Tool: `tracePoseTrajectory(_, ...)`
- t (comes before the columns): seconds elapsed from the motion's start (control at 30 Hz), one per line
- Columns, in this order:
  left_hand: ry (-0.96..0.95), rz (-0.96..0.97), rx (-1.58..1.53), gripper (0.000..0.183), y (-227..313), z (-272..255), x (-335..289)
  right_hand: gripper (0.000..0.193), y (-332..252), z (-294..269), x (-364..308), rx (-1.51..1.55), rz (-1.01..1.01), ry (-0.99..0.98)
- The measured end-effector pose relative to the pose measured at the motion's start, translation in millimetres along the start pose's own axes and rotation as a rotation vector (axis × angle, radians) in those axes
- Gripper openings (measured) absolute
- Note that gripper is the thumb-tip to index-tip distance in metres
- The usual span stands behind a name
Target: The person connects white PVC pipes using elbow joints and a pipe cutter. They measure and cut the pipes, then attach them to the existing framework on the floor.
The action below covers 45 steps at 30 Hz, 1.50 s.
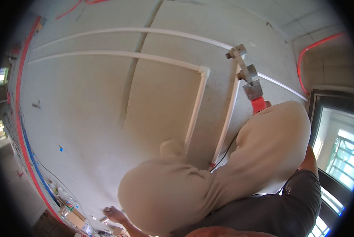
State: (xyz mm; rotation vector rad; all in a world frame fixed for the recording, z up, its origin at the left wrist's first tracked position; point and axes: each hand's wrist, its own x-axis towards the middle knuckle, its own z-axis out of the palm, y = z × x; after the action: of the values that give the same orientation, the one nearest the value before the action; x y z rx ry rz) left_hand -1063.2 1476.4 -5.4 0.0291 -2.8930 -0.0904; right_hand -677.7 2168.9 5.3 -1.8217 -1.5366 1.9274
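Note:
At the right, a pipe fusion welder [252, 89] with a grey metal head and red handle points away from me. Its paired round dies [247, 72] overlap a white pipe [231, 106]. Only a sliver of my right hand [267, 104] shows at the handle, closed around it; my raised beige-trousered knee hides the rest. Low on the left, my left hand [114, 215] is closed, its fingers curled beside small clutter. What it holds, if anything, I cannot make out.
Long white pipes [161, 58] run across the grey surface, one turning at an elbow [204, 71]. A black cable [227, 155] passes by my leg. Red conduit [18, 93] and blue conduit [34, 162] edge the left. Cardboard [75, 218] lies lower left; a dark-framed window [339, 138] stands right.

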Motion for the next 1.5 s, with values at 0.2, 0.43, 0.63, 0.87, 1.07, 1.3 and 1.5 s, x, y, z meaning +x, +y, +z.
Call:
tracePoseTrajectory(0.2,0.178,0.352,-0.503,0.027,337,-113,121,0.024,36,-68,11,0.241,-0.077,0.039)
tracePoseTrajectory(0.43,-0.385,0.565,-1.451,0.011,789,-185,98,0.026,41,-121,39,0.505,-0.251,0.013)
tracePoseTrajectory(0.63,-0.929,0.655,-1.464,0.015,1046,-132,-49,0.028,29,-135,77,0.673,-0.437,-0.1)
tracePoseTrajectory(0.87,-1.234,0.59,-1.077,0.021,1133,-22,-235,0.032,28,-154,93,0.815,-0.597,-0.173)
tracePoseTrajectory(1.07,-1.345,0.855,-0.496,0.024,1146,49,-285,0.025,42,-159,103,0.806,-0.511,-0.265)
tracePoseTrajectory(1.3,-1.644,1.068,-0.132,0.036,1119,88,-340,0.036,72,-138,117,0.884,-0.486,-0.282)
tracePoseTrajectory(1.5,-0.848,1.589,-0.064,0.062,1101,52,-275,0.022,96,-147,89,1.016,-0.206,-0.097)
